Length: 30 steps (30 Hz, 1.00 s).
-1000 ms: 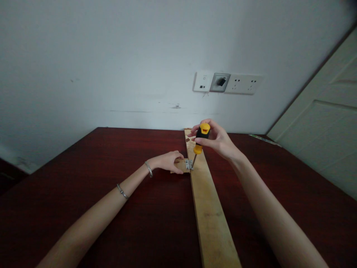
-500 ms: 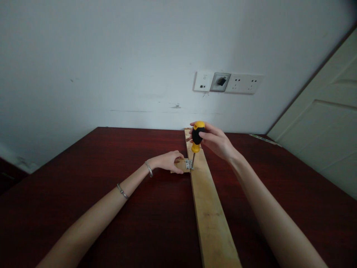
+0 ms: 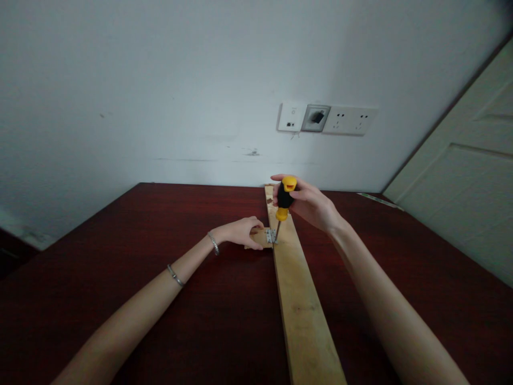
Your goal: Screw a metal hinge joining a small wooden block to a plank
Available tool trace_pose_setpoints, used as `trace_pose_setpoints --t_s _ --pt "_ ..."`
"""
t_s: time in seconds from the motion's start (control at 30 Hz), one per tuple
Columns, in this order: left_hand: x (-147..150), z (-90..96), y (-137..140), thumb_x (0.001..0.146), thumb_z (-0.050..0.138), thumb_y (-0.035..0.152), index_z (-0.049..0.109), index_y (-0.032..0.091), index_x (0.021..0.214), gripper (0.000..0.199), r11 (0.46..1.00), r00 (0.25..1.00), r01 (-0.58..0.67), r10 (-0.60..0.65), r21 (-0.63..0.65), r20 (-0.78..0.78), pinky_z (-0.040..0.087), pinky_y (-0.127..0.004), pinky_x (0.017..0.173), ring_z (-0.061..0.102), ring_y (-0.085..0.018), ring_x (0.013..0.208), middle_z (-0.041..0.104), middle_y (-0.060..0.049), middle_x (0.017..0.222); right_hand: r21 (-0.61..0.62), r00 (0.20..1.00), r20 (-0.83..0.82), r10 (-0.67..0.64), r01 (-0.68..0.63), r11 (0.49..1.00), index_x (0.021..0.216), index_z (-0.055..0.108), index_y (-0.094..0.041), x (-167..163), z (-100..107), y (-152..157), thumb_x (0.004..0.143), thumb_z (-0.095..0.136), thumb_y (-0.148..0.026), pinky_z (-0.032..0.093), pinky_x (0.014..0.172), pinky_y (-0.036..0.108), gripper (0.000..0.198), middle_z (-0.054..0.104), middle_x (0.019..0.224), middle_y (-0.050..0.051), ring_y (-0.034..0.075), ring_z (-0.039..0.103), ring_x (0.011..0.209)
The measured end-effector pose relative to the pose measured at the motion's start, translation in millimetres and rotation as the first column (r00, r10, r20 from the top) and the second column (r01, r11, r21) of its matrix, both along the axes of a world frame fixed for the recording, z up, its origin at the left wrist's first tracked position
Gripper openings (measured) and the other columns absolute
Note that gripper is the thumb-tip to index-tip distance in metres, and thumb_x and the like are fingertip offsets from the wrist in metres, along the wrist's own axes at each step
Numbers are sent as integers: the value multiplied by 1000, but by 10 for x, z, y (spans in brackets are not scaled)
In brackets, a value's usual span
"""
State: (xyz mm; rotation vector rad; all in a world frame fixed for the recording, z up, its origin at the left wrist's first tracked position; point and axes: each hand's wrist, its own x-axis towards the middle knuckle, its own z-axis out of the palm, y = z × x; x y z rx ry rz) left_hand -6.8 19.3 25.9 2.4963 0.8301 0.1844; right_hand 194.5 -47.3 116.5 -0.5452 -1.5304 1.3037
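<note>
My right hand (image 3: 315, 203) is closed around the yellow and black handle of a screwdriver (image 3: 285, 195). The shaft points down, slightly tilted, and its tip meets a small metal hinge (image 3: 271, 236). That hinge spans the joint between a long wooden board (image 3: 302, 299) and a small wooden block (image 3: 259, 239) on its left side. With thumb and fingers, my left hand (image 3: 239, 232) grips the small block from the left. Any screw under the tip is too small to make out.
A dark red wooden tabletop (image 3: 192, 321) carries the board, which runs from the near edge to the wall. On the wall are sockets (image 3: 349, 121) with a black plug (image 3: 318, 117). A flat strip (image 3: 379, 201) lies at the back right, near a white door (image 3: 473, 176).
The screwdriver's handle has turned and its top has tipped slightly to the right within my right hand. My left hand stays in place on the block.
</note>
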Motion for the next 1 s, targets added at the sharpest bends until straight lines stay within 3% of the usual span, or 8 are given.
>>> trace_pose_setpoints --t_s 0.07,0.17,0.27,0.43,0.53,0.7,0.87,1.0 --pt "-1 -5 1 64 76 44 58 15 111 58 1000 1000 -1 1 -3 5 43 -28 72 55 -18 84 58 -6 101 -14 1000 3 20 -20 1000 111 59 -18 22 7 3 78 63 -28 49 80 35 35 61 95 4 17 60 84" --pt "-2 -11 5 64 76 43 58 16 111 57 1000 1000 4 -4 2 7 43 -28 72 55 -18 83 57 -5 101 75 995 57 -76 72 995 98 59 -19 34 4 -1 76 70 -24 49 82 35 25 63 96 4 17 62 88" --pt "-1 -11 9 64 75 44 59 17 110 56 1000 1000 11 -11 2 0 42 -27 72 55 -17 82 57 -5 100 133 987 39 -157 150 980 89 50 -22 11 -9 -10 72 75 -22 51 76 33 30 64 91 2 16 63 82" --pt "2 6 5 64 75 45 59 15 110 57 1000 1000 19 -19 12 -5 42 -28 72 54 -18 82 57 -6 99 129 979 82 -186 175 976 97 48 -23 -32 -38 -1 74 73 -26 48 62 27 34 60 84 -2 11 58 67" --pt "3 17 -5 64 75 45 59 15 111 57 1000 1000 21 -21 22 -8 42 -28 73 53 -18 84 56 -6 98 85 990 68 -123 117 990 104 53 -23 -30 -47 16 79 64 -29 47 64 28 28 57 84 -1 11 55 68" --pt "-2 13 -11 65 75 47 59 16 111 58 1000 1000 6 -6 18 -13 42 -28 72 53 -18 83 56 -6 100 -27 1000 -9 -7 7 1000 102 59 -21 5 -24 21 73 61 -28 49 72 32 29 59 87 1 14 57 77" --pt "-6 -7 -4 65 75 44 58 17 112 57 1000 1000 7 -7 10 4 42 -28 74 54 -18 84 56 -5 101 107 969 165 -186 170 980 94 62 -20 30 33 -22 74 70 -28 48 84 36 23 64 95 4 17 61 87" --pt "-3 4 -12 64 76 44 58 17 111 57 1000 1000 -5 5 12 -7 42 -27 73 55 -18 85 57 -5 101 176 952 112 -285 263 949 82 49 -22 -12 28 -25 69 77 -29 51 79 36 32 66 88 2 17 63 83"
